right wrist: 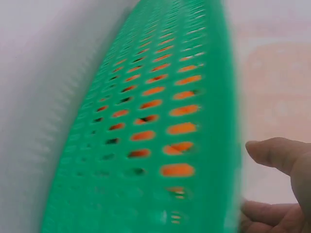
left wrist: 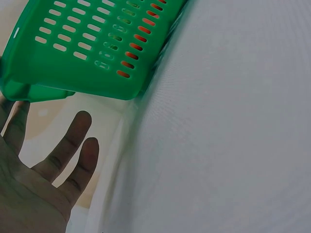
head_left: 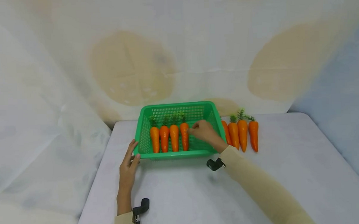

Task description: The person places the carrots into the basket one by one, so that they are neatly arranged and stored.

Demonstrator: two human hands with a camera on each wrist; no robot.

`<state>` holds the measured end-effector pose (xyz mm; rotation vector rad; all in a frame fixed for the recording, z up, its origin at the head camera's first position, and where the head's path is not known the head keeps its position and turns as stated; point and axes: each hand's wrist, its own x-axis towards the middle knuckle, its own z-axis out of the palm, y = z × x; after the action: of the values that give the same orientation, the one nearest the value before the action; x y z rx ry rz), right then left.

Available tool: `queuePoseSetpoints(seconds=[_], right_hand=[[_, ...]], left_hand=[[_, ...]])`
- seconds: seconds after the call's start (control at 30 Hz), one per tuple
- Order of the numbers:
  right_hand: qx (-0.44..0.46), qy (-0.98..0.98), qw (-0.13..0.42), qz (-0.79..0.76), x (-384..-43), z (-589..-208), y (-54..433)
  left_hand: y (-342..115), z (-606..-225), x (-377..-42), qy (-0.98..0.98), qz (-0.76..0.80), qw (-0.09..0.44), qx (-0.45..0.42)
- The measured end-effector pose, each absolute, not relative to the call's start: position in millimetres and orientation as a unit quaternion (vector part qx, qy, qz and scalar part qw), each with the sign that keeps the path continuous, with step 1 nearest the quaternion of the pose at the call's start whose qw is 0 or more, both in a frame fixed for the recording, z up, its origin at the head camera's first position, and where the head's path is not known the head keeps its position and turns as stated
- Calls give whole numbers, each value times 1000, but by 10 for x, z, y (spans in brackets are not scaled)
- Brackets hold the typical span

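Glossy carrots in a light basket: hold them by the thick end

Four glossy orange tapering carrots (head_left: 174,138) lie side by side in a green perforated plastic basket (head_left: 175,154); four loose orange carrots (head_left: 243,134) lie on the white counter (head_left: 176,197) to its right, one partly hidden by the basket.

The left hand (head_left: 128,169) touches the basket's near left corner, fingers spread and thumb at the rim. The right hand (head_left: 204,131) is over the basket, thumb and fingers parted, its tips at the rightmost carrot inside (whether they touch it, I cannot tell).

The carrots look stiff and probably light (the shine suggests moulded plastic), so they may slip or roll. The best hold is around the broad end, just below the feathery green tops (head_left: 241,113), which look bendy and a poor handle. The thin-walled basket likely slides easily; its rim suits steadying.
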<state>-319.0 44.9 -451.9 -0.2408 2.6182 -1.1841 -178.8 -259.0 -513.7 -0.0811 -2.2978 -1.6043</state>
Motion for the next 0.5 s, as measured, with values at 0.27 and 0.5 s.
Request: queuePoseSetpoints(seconds=[0.27,0.5], right_hand=[[-115,877,103,-455,-3055,-4357,720],[-129,886,59,-442,-2978,-4242,1058]], left_hand=[[-2596,-5165,-1805,-802,-572,169,-32],[-2617,-5185,-1811,-806,-567,168,-28]])
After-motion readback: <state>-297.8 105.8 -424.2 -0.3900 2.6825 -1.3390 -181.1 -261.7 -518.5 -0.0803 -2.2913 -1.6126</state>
